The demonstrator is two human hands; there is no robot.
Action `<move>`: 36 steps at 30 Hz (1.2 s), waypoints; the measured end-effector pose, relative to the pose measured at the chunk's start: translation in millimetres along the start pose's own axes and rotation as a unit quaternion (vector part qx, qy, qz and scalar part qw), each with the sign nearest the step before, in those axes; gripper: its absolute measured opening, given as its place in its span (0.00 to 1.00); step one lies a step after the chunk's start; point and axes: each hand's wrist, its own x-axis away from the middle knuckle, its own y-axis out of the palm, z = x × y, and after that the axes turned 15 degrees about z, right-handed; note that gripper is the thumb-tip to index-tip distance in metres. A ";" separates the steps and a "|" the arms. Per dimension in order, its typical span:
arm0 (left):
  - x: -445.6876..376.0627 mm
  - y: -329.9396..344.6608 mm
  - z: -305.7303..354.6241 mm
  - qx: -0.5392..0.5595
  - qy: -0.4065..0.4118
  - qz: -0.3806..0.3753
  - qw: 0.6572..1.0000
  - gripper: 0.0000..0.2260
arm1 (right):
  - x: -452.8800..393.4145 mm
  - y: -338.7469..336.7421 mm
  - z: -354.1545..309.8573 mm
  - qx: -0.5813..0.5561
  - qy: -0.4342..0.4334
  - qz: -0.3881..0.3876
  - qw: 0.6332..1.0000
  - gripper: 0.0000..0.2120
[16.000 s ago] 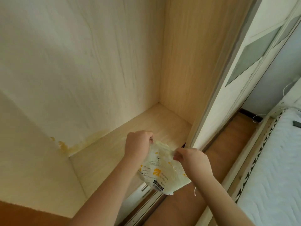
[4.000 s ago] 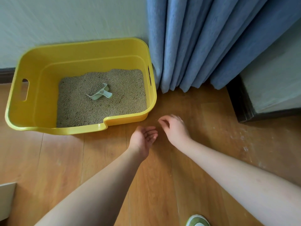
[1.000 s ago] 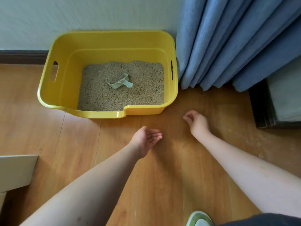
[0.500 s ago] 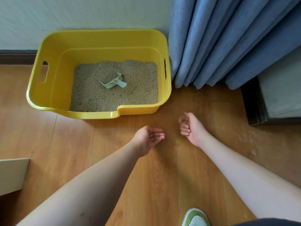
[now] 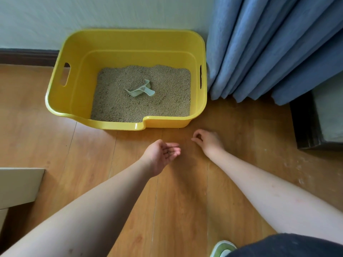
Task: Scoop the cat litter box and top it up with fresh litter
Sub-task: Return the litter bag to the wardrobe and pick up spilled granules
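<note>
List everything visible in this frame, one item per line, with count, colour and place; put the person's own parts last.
litter box: one, yellow, on the floor against the wall.
litter: grey-beige granules, covering the box's bottom.
scoop: one, pale green, lying on the litter near the middle.
curtain: blue, hanging right of the box, down to the floor.
floor: wood, brown.
wall: pale, with a dark baseboard at left.
dark box: one, at the right edge.
pale board: one, at the left edge.
shoe: one, green and white, bottom edge.
left hand: palm up, cupped, a few specks in it.
right hand: fingertips pinched low over the floor.
</note>
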 end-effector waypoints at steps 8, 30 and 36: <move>4.6 10.7 -4.0 -0.008 0.001 -0.006 1.000 0.20 | 2.5 -9.5 13.3 -0.008 0.057 0.003 0.998 0.07; 7.3 9.4 -1.2 0.008 -0.012 -0.024 1.000 0.20 | 2.8 5.9 8.3 0.003 0.080 0.028 0.996 0.06; 7.2 -2.6 -0.4 0.013 -0.008 -0.010 1.000 0.20 | 6.8 6.0 5.6 -0.009 0.095 0.031 0.995 0.07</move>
